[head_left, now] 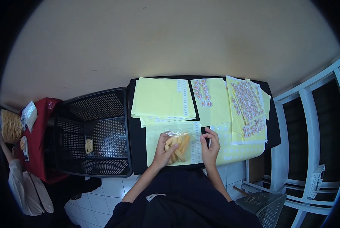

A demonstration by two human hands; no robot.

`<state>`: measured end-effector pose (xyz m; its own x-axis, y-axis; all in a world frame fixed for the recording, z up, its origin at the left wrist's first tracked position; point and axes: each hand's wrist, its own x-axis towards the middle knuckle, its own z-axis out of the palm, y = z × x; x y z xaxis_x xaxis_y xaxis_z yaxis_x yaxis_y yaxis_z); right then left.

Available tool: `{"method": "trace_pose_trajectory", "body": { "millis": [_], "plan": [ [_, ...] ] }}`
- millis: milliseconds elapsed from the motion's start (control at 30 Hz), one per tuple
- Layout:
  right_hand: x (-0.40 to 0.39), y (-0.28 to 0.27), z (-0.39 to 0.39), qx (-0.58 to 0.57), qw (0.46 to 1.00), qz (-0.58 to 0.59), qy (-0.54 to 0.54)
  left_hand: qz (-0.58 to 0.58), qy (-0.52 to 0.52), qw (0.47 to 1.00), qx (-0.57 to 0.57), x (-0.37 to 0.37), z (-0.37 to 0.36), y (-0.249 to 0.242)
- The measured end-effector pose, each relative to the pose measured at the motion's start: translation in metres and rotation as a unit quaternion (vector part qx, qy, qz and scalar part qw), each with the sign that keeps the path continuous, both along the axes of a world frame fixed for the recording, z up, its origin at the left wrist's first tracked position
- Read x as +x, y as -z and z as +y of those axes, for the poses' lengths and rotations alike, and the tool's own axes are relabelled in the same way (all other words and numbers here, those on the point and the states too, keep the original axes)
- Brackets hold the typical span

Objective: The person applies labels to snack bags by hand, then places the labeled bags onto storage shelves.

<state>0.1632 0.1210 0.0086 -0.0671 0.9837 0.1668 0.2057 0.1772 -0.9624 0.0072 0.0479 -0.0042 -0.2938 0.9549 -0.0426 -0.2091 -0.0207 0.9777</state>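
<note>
My left hand (163, 152) is closed on the side of a clear plastic bag (179, 146) of pale yellow stick-shaped snacks. The bag lies over a yellow label sheet (151, 133) with columns of small printed labels along its right side. Just right of those columns is my right hand (211, 146), its thumb and forefinger tips close together in a pinch. Whatever may be between them is too small to make out. Beyond the bag lies a stack of yellow sheets (160, 97), the top one partly bare with small labels at its right.
Sheets with round stickers (248, 102) lie at the table's right, and a part-used sticker sheet (208, 110) in the middle. A black plastic crate (94, 95) holding a few bags adjoins the left edge. Another person's sleeve (20, 186) shows near a red-covered table (39, 144).
</note>
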Motion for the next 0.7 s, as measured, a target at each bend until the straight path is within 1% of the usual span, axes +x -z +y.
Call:
{"method": "trace_pose_trajectory", "body": {
  "millis": [33, 67, 100, 133, 200, 233, 267, 300, 367, 400, 467, 600, 667, 700],
  "plan": [
    [-0.003, -0.014, 0.0, 0.0, 1.0, 0.001, -0.001, 0.007, 0.009, 1.0, 0.002, 0.001, 0.0, -0.007],
    [-0.007, -0.031, -0.001, 0.032, 0.999, -0.026, -0.036, 0.007, 0.009, 1.0, 0.001, 0.001, 0.001, -0.014],
    [-0.011, -0.044, -0.002, 0.064, 0.994, -0.052, -0.07, 0.049, 0.015, 0.999, 0.015, 0.002, 0.003, -0.021],
    [-0.016, -0.052, -0.002, 0.064, 0.994, -0.051, -0.069, 0.091, 0.022, 0.995, 0.03, 0.003, 0.004, -0.027],
    [-0.025, -0.064, -0.003, 0.069, 0.983, -0.099, -0.142, 0.074, 0.021, 0.997, 0.026, 0.005, 0.005, -0.035],
    [-0.03, -0.066, -0.004, 0.053, 0.982, -0.095, -0.155, 0.107, 0.037, 0.993, 0.027, 0.004, 0.005, -0.04],
    [-0.032, -0.066, -0.004, 0.054, 0.982, -0.093, -0.154, 0.14, 0.054, 0.988, 0.027, 0.004, 0.005, -0.045],
    [-0.034, -0.065, -0.004, 0.05, 0.98, -0.103, -0.16, 0.142, 0.053, 0.988, 0.028, 0.003, 0.004, -0.05],
    [-0.037, -0.065, -0.005, 0.041, 0.979, -0.107, -0.168, 0.066, 0.074, 0.995, -0.02, 0.003, 0.002, -0.058],
    [-0.037, -0.065, -0.006, 0.041, 0.979, -0.106, -0.169, 0.067, 0.073, 0.995, -0.02, 0.003, 0.002, -0.055],
    [-0.038, -0.065, -0.007, 0.035, 0.982, -0.098, -0.157, 0.131, 0.051, 0.989, 0.035, 0.005, 0.003, -0.049],
    [-0.038, -0.065, -0.007, 0.033, 0.986, -0.084, -0.143, 0.114, 0.05, 0.992, 0.02, 0.009, 0.003, -0.052],
    [-0.039, -0.064, -0.008, 0.055, 0.985, -0.101, -0.127, 0.148, 0.021, 0.986, 0.069, 0.01, 0.004, -0.047],
    [-0.04, -0.065, -0.008, 0.056, 0.985, -0.101, -0.126, 0.149, 0.022, 0.986, 0.07, 0.011, 0.004, -0.047]
  ]
}}
